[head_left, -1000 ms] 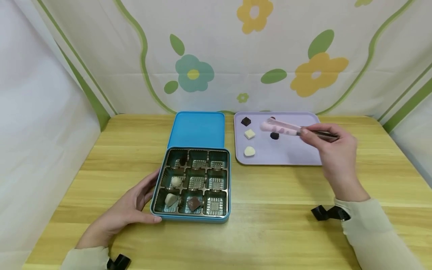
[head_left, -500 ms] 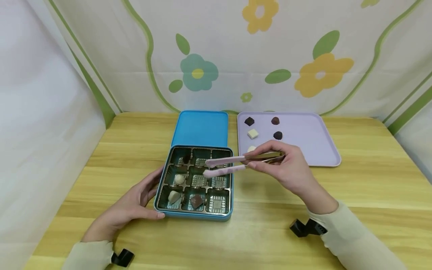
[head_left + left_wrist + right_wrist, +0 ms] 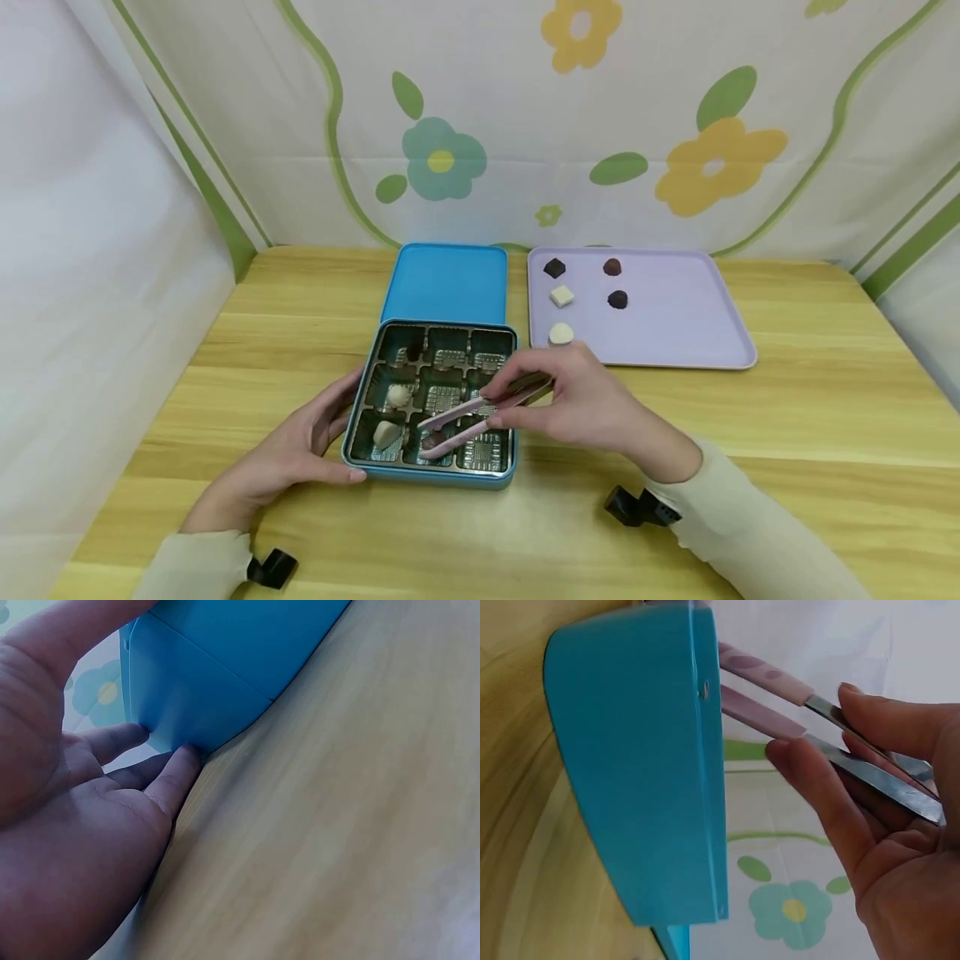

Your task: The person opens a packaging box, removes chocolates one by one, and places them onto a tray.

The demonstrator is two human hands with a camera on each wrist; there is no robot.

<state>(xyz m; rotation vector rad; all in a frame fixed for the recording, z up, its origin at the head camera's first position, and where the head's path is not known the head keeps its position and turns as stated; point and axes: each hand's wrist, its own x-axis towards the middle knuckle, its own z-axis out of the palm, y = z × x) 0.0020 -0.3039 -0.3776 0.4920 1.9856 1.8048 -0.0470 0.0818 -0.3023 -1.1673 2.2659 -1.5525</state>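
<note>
A blue tin with a nine-compartment insert stands on the table. My left hand touches its left side, thumb at the front corner, fingertips against the wall in the left wrist view. My right hand pinches metal tongs with pink patterned tips between thumb and fingers. The tips are apart, on either side of a brown chocolate in the front middle compartment. A cream chocolate lies front left, a white swirled one behind it, and a dark one back left.
Behind the tin lies its blue lid. On the right, a lilac tray bears several chocolates, among them a dark one, a white square and a cream one. A flowered cloth hangs behind the table.
My right hand has carried the tongs from over the tray leftward and down into the tin's front middle compartment. The left hand keeps its place at the tin.
</note>
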